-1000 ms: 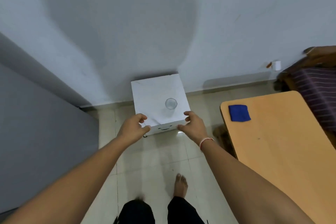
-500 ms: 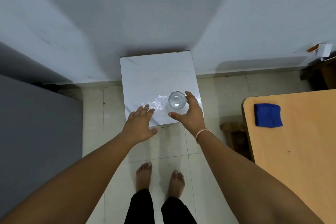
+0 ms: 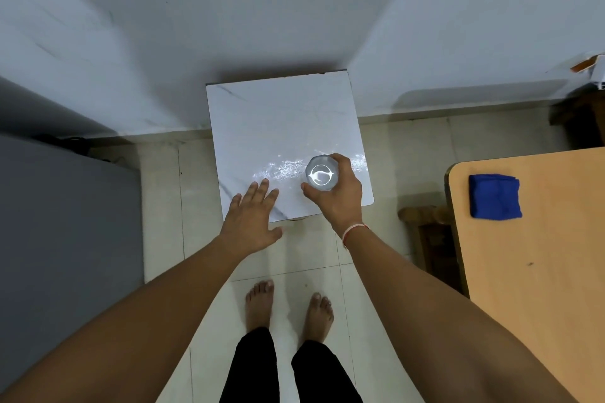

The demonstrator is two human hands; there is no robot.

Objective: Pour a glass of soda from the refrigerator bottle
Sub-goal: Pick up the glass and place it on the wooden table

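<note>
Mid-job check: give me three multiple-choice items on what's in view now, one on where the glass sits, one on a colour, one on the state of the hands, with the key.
1. Where is the glass on the white table?
A. near the front right corner
B. at the back left corner
C. on the floor

2. What colour is the folded cloth on the wooden table?
A. red
B. blue
C. green

3. What is the right hand doing?
A. hanging idle
B. resting flat on the wooden table
C. gripping the glass

Key: 1 A, the glass stands by the front right corner. 2 B, the cloth is plainly blue. 3 C, fingers and thumb curl round the glass, while the left hand lies open at the white table's front edge.
</note>
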